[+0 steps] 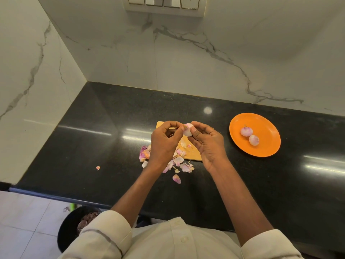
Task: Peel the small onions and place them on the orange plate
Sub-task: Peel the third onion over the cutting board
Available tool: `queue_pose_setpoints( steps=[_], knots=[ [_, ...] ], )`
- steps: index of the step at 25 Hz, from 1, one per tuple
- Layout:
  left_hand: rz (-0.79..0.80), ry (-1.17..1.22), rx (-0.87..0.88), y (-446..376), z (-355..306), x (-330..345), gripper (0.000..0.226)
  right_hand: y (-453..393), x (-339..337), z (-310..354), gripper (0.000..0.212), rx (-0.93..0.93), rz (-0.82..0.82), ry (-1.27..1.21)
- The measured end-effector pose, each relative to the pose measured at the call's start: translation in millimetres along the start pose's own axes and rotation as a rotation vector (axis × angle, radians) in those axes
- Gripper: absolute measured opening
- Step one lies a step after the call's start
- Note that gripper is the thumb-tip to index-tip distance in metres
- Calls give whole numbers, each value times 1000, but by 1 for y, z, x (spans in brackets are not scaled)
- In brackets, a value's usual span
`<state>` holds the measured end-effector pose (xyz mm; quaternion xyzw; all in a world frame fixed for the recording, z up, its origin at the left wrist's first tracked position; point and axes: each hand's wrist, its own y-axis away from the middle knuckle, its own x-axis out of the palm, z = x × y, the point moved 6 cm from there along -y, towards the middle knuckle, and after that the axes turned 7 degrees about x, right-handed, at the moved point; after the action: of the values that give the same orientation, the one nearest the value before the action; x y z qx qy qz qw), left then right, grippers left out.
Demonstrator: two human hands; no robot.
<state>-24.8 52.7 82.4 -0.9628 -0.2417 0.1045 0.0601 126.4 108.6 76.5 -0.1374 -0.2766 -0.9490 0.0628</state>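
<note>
- Both hands are raised above a small wooden cutting board [193, 153], meeting over its far end.
- Right hand [209, 141] pinches a small onion [188, 130] between thumb and curled fingers; onion looks mostly peeled, pale pink-white.
- Left hand [164, 141] has fingers curled, thumb and fingertips pinching at the onion's top left edge, on a wisp of skin or the root end; cannot tell which.
- Held onion is in the air above the board, not touching it.
- Orange plate [267, 146] sits on the black countertop [93, 137] to the right of the board, well apart from the hands.
- 2 peeled onions lie on the plate: far one [246, 131] with a stub on top, near one [253, 140] just beside it, touching or nearly so.
- Onion skins [179, 161] are piled at the board's near left edge, spilling onto the countertop.
- 1 stray skin piece [176, 179] lies nearer the counter's front edge; another small scrap [98, 167] lies well to the left.
- Black bowl or bin [71, 227] sits below counter level at the lower left, holding purplish scraps; contents are too blurred to name.
- Person wears a cream shirt [168, 240], sleeves rolled up above the forearms.
- Marble-look wall behind carries a switch panel [164, 4] at the top.
</note>
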Motion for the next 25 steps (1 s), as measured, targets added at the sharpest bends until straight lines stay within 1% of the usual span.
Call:
queue_pose_setpoints(
  steps=[4,7,10,15,17,19,21,25],
  knots=[
    [1,-66,61,2,-9,-2,18,2,-4,-1,22,-9,-10,7],
    [-25,-86,41,2,-12,0,17,4,-3,-1,22,-10,-10,12],
    [-44,-157,61,1,-10,3,16,5,0,-1,22,-16,8,24],
    [31,-294,81,2,-11,14,18,6,2,-7,23,29,59,24],
    [54,-269,65,1,-10,13,15,6,2,-6,24,40,77,-7],
    [54,-169,63,0,-6,7,12,6,2,-6,25,53,88,-59],
    [54,-109,81,2,-7,1,16,5,0,-5,26,56,83,-93],
    [56,-122,87,7,-14,-5,26,5,0,-2,28,18,75,-54]
  ],
)
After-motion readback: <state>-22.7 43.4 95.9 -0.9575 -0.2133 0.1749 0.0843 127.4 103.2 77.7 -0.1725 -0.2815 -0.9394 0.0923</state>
